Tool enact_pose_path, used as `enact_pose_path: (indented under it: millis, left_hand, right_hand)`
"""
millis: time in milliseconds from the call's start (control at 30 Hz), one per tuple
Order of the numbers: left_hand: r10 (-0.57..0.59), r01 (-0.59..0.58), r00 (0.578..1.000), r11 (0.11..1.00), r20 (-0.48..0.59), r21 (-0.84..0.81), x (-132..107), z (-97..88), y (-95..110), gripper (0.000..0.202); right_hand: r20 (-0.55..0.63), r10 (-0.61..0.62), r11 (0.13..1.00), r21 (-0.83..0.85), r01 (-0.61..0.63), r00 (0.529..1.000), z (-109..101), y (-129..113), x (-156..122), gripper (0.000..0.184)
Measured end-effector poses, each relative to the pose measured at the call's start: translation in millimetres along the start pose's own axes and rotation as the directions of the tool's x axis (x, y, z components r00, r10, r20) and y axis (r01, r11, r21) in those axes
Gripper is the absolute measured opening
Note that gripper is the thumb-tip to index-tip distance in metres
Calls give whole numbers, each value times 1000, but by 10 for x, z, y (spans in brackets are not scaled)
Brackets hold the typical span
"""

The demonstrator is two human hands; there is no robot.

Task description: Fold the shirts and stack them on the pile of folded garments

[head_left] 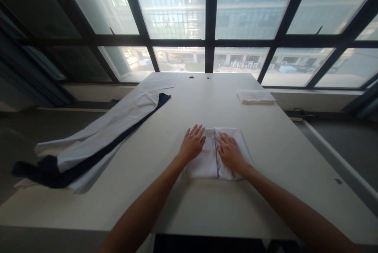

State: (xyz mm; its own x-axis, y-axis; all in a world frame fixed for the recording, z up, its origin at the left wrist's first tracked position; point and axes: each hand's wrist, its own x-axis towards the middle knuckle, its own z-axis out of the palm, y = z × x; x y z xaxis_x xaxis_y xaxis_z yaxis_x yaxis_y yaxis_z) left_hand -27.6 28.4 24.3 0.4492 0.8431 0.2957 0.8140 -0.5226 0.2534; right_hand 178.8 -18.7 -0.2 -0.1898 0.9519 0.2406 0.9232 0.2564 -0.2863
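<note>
A white folded garment lies flat on the white table in front of me, with a dark line running down its middle from the far edge to the near one. My left hand rests palm down on its far left part, fingers stretched forward. On the right of the dark line, my right hand presses flat on the cloth, its fingers extended and pointing away to the left. Neither hand grips anything. What lies beneath the palms is hidden.
Long white and dark navy garments lie along the table's left side, overhanging its edge. A folded white cloth sits at the far right. Papers are at the far left of the table. Large windows stand beyond.
</note>
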Motion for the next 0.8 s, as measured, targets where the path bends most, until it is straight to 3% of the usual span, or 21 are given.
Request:
enact_pose_path:
  millis: [100,167,333,467,600,700,800]
  left_hand:
    - [-74,63,988,994,135,87,55,159,-168,55]
    - [-92,75,985,990,148,121,52,201,-168,57]
    - [-18,10,998,991,63,136,-66,186,62,56]
    - [59,-75,988,991,142,110,-182,264,227,57]
    - [64,-85,982,990,180,110,-200,288,254,56]
    - [44,-58,984,995,174,80,-198,226,268,57]
    - [39,-50,984,997,172,55,-234,178,347,57]
  right_hand:
    - [62,6,1000,-17,-5,998,62,-55,-69,53]
    - [64,10,1000,-15,-9,998,64,-67,-78,53]
    - [12,-25,999,27,24,1000,39,-116,-178,54]
    - [30,-77,995,61,75,997,93,-238,-276,56]
    - [38,-74,985,158,67,997,106,-284,-264,58]
    - [-70,5,955,298,16,998,-8,-113,-192,55]
    - [-173,228,920,359,-155,958,-207,250,-131,52]
